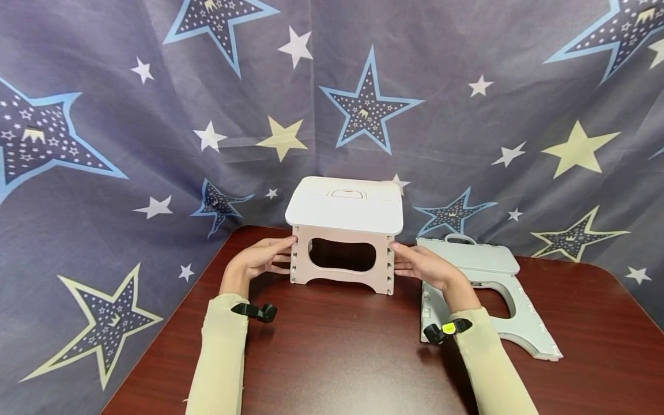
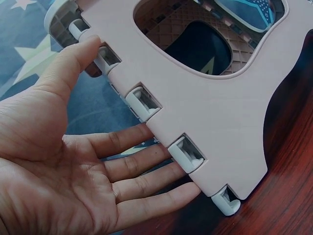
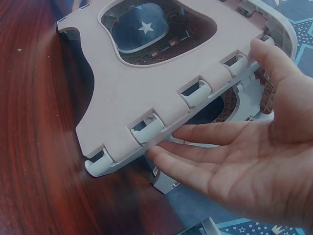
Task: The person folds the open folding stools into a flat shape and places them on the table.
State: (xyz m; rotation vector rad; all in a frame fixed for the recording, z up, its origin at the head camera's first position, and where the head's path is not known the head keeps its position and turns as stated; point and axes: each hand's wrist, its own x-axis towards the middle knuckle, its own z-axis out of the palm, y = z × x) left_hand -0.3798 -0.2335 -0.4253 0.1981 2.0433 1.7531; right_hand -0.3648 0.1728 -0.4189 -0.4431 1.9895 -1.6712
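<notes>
A folding step stool (image 1: 342, 262) stands unfolded near the back of the table, with a white top (image 1: 344, 204) and a pale pink front panel that has a wide oval cutout. My left hand (image 1: 264, 257) is at its left side. In the left wrist view, the thumb touches the front edge beside the hinges (image 2: 142, 100), and the straight fingers reach along the side. On the opposite side, my right hand (image 1: 422, 264) lays its thumb against the upper right edge. The right wrist view shows its extended fingers (image 3: 181, 164) against the lower side edge.
A second folding stool (image 1: 534, 331), pale grey-green, lies flattened on the right of the dark red wooden table (image 1: 342, 357), partly behind my right forearm. A star-patterned cloth (image 1: 446, 155) hangs close behind the table and along its left side.
</notes>
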